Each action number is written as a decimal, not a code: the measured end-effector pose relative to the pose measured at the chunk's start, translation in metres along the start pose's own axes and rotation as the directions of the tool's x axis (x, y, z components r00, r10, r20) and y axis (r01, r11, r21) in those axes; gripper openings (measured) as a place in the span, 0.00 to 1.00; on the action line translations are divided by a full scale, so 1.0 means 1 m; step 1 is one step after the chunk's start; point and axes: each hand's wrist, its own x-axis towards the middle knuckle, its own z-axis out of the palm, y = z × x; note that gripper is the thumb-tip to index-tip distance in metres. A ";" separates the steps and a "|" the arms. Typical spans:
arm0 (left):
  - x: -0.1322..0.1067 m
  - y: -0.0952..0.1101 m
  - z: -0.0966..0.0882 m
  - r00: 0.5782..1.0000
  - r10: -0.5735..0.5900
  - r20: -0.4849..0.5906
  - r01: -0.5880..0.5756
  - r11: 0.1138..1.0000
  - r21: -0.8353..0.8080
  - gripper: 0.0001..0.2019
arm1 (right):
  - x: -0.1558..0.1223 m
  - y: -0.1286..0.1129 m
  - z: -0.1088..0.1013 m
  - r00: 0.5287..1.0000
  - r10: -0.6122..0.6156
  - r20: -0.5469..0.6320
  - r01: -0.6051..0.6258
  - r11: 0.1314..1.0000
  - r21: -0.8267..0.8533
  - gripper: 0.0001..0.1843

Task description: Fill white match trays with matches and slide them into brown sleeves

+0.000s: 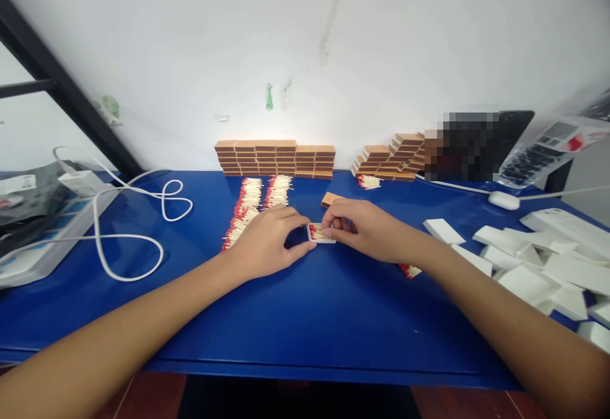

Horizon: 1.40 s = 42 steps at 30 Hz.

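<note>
hands (271,238) flanking white tray (323,240), fingers (332,211) bent

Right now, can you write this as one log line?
left hand: at left end of white tray | right hand: fingers at matches inside tray | brown boxes: stacked behind tray

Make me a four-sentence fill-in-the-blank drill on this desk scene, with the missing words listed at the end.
1. The small white tray between the left hand and the right hand holds ____.
2. The loose white trays lie nearer to the ____ hand.
3. Brown matchboxes stand stacked in front of a white ____.
4. The table top is ____ in colour.

Missing words: matches; right; wall; blue.
</note>
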 end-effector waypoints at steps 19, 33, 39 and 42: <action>-0.001 0.000 -0.002 1.000 0.017 0.022 -0.017 1.000 0.013 0.15 | 0.002 0.004 0.007 0.998 -0.042 -0.054 0.042 0.999 0.000 0.09; 0.000 0.001 -0.001 1.000 0.017 -0.004 -0.017 1.000 -0.012 0.16 | -0.001 0.001 -0.002 0.997 -0.072 -0.038 0.071 0.997 -0.026 0.11; -0.001 0.002 -0.002 1.000 0.030 -0.006 -0.031 0.999 -0.038 0.15 | -0.001 0.002 0.000 0.996 -0.065 -0.068 0.064 0.998 -0.017 0.11; -0.001 0.002 -0.002 0.998 0.055 -0.012 -0.056 0.996 -0.076 0.15 | 0.000 0.003 -0.001 0.994 -0.084 -0.069 0.081 0.996 -0.046 0.11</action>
